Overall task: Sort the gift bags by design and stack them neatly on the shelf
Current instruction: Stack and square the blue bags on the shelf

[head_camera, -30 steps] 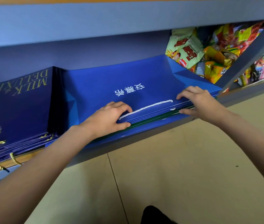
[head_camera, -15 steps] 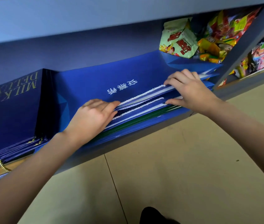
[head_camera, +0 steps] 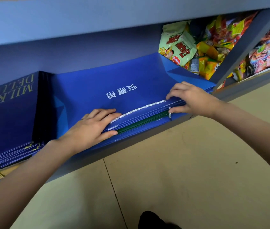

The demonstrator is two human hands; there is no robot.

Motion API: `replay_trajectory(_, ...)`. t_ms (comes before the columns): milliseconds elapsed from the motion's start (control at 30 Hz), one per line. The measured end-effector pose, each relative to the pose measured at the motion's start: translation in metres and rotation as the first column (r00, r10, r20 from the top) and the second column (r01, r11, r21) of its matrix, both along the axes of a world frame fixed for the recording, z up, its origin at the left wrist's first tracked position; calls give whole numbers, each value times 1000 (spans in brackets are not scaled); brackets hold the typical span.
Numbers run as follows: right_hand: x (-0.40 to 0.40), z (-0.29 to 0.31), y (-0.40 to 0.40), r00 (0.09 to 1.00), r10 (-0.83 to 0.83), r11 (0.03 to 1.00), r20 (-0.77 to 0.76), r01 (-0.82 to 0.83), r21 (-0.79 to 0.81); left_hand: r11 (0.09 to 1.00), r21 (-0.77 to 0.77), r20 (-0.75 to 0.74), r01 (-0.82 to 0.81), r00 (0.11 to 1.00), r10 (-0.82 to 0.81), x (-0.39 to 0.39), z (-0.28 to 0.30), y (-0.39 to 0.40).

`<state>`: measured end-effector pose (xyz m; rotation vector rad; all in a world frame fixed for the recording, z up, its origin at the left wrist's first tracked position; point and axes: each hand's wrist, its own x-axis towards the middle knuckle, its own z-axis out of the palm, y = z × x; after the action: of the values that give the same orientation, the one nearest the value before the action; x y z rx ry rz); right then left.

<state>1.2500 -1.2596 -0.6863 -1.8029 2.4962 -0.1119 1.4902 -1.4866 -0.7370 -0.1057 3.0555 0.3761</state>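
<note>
A stack of flat bright blue gift bags (head_camera: 114, 83) with white lettering and white cord handles lies on the grey shelf (head_camera: 131, 146). A few green bags (head_camera: 141, 123) show as thin edges low in that stack. My left hand (head_camera: 91, 129) holds the front left edge of the upper bags, fingers on top and thumb underneath. My right hand (head_camera: 192, 98) grips the front right edge the same way. To the left lies a second stack of dark navy gift bags (head_camera: 7, 113) with gold "MILK DELUXE" lettering and gold cords.
Colourful snack packets (head_camera: 188, 47) fill the shelf behind and right of the blue stack. A slanted grey divider (head_camera: 240, 43) separates more packets (head_camera: 269, 50) at far right. The upper shelf board (head_camera: 98, 17) hangs low overhead. Beige tiled floor (head_camera: 180, 171) lies below.
Half a second ago my hands had the upper bags lifted and fanned apart. Now the stack is pressed flat again, with both hands at its front edge.
</note>
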Motion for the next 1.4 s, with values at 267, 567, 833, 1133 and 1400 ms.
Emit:
replay_trajectory(267, 4, -2, 0, 992, -119, 993, 47, 118, 27, 990, 142, -3, -7, 1000, 7, -2, 1, -12)
replay_trajectory(567, 12, -9, -14, 963, -217, 968, -162, 191, -166, 998, 23, -199, -57, 978, 60, -1, 18, -6)
replay_trajectory(833, 3, -6, -11, 947, -33, 999, -320, 41, 18, 996, -75, -240, 38, 969, -55, 2, 5, -9)
replay_trajectory(1133, -6, -2, 11, 991, -95, 972, -91, 112, 207, 995, -101, -163, 25, 986, -42, 9, -17, -4)
replay_trajectory(1400, -6, -24, 29, 943, -314, 945, 113, 298, 137, 978, -202, -99, -46, 995, 26, 44, -25, -14)
